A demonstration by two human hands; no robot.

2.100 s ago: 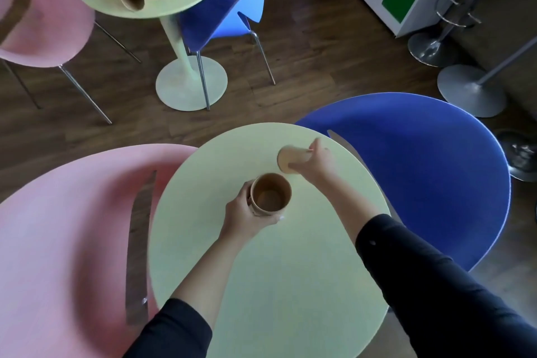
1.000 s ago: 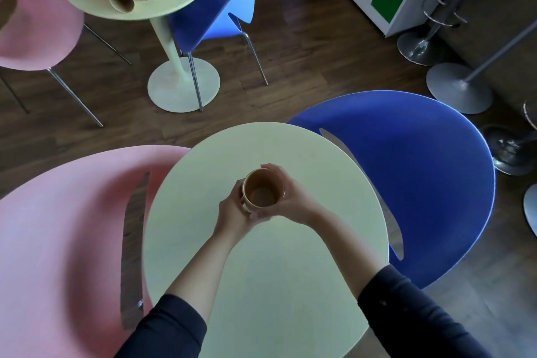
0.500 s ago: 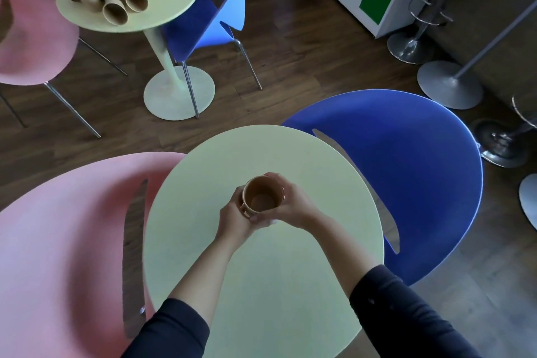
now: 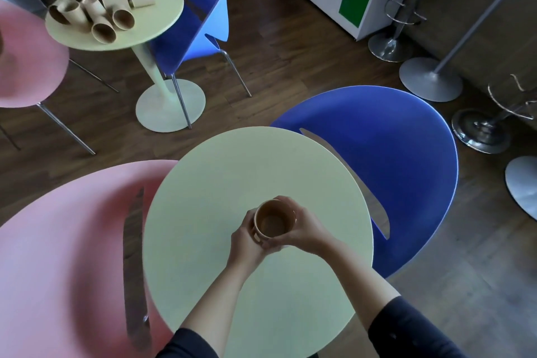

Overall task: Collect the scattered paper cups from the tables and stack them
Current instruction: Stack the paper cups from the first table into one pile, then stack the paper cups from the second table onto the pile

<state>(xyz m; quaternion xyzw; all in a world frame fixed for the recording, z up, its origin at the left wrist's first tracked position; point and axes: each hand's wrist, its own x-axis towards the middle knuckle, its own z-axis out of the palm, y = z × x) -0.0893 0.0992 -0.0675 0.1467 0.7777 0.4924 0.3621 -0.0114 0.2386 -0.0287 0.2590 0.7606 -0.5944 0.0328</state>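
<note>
Brown paper cups, nested into a short stack (image 4: 274,223), sat upright between both hands over the middle of the near pale-green round bench (image 4: 203,212), mouth facing up. Left hand (image 4: 245,237) was wrapped around the stack's left side, right hand (image 4: 302,231) curled round the right and near side, so both were gripping it. Couldn't tell if the base was touching the benchtop or just above it.

For seating the top cup properly, I'd say squeeze lightly and push straight down. Thin paper walls probably buckle if you pinch hard, and a tilted cup tends to jam partway. Looked like a rim edge was peeking out on the left, so maybe it wasn't fully seated yet.

Plenty left to do imo: a heap of loose brown paper cups (image 4: 98,9) lay tipped over on the far pale-green round bench (image 4: 162,17), well apart from this one, next to a blue plastic chair (image 4: 197,9). Carrying the stack over with one hand under the base seemed the safer bet
</note>
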